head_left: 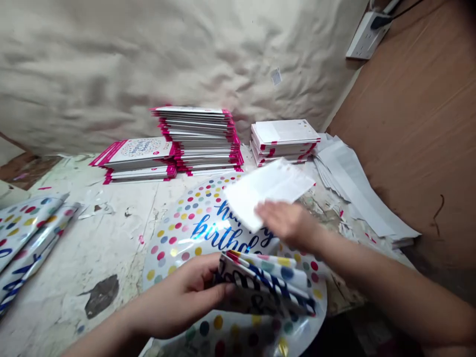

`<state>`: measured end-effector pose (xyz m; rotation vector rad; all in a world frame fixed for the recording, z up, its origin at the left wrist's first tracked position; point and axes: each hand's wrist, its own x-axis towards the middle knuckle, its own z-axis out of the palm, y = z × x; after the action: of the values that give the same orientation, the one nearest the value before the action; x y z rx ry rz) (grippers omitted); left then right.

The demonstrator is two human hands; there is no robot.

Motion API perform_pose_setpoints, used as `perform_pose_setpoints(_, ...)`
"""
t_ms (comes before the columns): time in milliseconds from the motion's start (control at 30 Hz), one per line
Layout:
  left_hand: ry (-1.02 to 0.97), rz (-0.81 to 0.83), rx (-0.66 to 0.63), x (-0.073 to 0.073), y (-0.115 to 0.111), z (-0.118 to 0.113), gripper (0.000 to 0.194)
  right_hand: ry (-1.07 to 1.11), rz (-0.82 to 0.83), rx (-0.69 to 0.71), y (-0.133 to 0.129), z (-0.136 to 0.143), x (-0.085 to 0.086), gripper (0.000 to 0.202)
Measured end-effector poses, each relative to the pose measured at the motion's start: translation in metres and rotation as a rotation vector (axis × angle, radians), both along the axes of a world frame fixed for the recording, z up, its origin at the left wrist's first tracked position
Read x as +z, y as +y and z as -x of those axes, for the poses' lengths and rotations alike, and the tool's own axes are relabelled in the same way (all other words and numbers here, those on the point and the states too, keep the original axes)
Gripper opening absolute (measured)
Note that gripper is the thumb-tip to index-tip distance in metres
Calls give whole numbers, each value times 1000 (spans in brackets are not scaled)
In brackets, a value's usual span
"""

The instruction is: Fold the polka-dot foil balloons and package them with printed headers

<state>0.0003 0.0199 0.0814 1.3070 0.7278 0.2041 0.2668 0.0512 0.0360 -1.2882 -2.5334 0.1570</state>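
Observation:
My left hand (197, 287) pinches one end of a folded foil balloon (267, 282), white and dotted with dark blue lettering. A white card packet (260, 191), smeared by motion, lies against the fingers of my right hand (284, 220); the thumb is hidden, and the packet seems gripped. Below both hands a round foil balloon (208, 233) is spread flat on the table, with coloured dots and blue "happy birthday" script. My forearms and the folded balloon cover part of it.
Pink-edged card packets stand in a tall stack (201, 144) and a lower stack (139, 153) at the back. Further right are a white-topped stack (284, 134) and loose white sheets (360, 188). More folded balloons (29, 238) lie left. A power strip (366, 37) hangs upper right.

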Motion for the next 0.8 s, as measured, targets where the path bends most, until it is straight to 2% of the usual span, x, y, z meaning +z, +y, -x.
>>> perform_pose_setpoints(33,8,17,-72,6,-6,-2,23,50,95,93,-27,6,-12,37)
perform_pose_setpoints(100,30,8,-219,14,-16,-11,23,214,379,169,-65,8,-22,37)
perform_pose_setpoints(200,118,-152,-367,18,-23,-31,23,584,880,189,-82,-5,-8,48)
perform_pose_setpoints(267,194,-344,-374,16,-15,-46,23,719,1078,171,-80,-15,6,54)
perform_pose_setpoints(300,216,-436,-358,12,-6,-52,23,735,1112,123,-79,-18,10,52)
perform_pose_setpoints(367,216,-592,-307,0,22,-61,31,782,1129,-93,-79,-21,6,38)
perform_pose_setpoints(433,174,-759,-208,-19,53,-62,42,967,1123,-404,-81,-25,-11,25)
perform_pose_setpoints(467,225,-886,-211,-30,64,-61,47,1074,1119,-541,-83,-28,-22,21)
perform_pose_setpoints(500,309,-994,-272,-42,70,-58,51,1166,1107,-653,-84,-32,-32,19)
perform_pose_setpoints(567,518,-1151,-386,-61,62,-53,57,1263,1067,-780,-87,-40,-49,14)
perform_pose_setpoints(633,738,-1225,-392,-69,32,-51,62,1280,1057,-800,-89,-48,-56,12)
perform_pose_setpoints(700,908,-1219,-347,-63,-2,-50,63,1293,1053,-802,-89,-51,-56,11)
perform_pose_setpoints(767,865,-1185,-409,-51,-18,-48,54,1299,1054,-787,-87,-51,-53,12)
perform_pose_setpoints(800,782,-1219,-427,-46,-18,-46,49,1300,1056,-777,-86,-51,-52,13)
